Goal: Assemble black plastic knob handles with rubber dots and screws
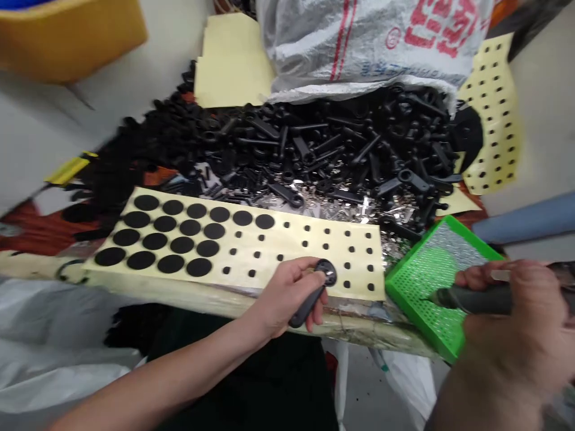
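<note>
Grips counted: two, both occupied. We find the left grip [291, 290] closed around one black lever [308, 306], its round head turned up beside the thumb. The right grip [530, 323] is wrapped round one dark pen-shaped tool [480, 299], tip pointing down over the green tray [415, 251]; we cannot tell whether it touches.

Under and to the left of the left grip lies one long yellow sheet [287, 240]. On it we count eighteen large black discs [164, 223], in four full columns of four plus two singles along the far row. Around the same grip we count twenty small black dots [347, 265] in view; the hand hides part of the sheet.

Beyond the left grip, on the worktop [40, 233], we note one heap of black parts [314, 134], too many to count, with silvery pieces [326, 206] scattered at its near side. Behind the heap stands one white sack [372, 54]. Beyond the right grip we record one further dotted sheet [489, 129].
</note>
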Tool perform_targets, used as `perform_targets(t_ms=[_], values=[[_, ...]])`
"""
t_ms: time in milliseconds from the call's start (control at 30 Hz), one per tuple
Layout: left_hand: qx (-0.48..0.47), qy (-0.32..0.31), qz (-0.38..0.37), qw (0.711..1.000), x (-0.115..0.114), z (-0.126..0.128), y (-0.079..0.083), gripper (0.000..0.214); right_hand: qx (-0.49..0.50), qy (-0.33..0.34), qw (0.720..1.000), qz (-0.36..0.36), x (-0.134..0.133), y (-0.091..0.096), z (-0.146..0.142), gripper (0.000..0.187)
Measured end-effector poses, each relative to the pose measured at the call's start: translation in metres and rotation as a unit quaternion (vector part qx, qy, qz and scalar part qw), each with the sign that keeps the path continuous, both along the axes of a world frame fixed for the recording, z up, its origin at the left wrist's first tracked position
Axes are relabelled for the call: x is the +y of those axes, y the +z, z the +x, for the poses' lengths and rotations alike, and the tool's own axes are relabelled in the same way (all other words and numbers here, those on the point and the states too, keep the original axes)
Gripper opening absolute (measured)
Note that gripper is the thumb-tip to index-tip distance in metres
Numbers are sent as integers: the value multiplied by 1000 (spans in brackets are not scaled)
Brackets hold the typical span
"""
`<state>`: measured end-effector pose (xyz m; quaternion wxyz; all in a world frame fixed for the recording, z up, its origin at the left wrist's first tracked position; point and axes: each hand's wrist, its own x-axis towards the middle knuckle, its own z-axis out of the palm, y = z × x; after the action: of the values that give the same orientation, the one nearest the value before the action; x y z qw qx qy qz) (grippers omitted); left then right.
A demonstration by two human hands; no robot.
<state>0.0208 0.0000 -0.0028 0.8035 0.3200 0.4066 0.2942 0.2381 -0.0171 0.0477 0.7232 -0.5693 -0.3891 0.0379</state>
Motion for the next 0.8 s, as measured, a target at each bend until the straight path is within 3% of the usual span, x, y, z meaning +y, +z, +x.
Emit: perform_targets(t_ms=[100, 267, 433, 800], values=[[-3, 16, 5, 1000, -1, 3, 1, 25, 29, 1, 999, 29, 4, -3, 0, 28], [-26, 16, -3, 1000, -7, 12, -1, 40, 23, 1, 1000, 16, 8, -13, 6, 48], [-11, 39, -1, 999, -7, 15, -7, 49, -13, -73, 997, 33, 17, -20, 11, 47], [3, 52, -4, 999, -8, 16, -8, 46, 14, -8, 999, 49, 22, -32, 15, 42]])
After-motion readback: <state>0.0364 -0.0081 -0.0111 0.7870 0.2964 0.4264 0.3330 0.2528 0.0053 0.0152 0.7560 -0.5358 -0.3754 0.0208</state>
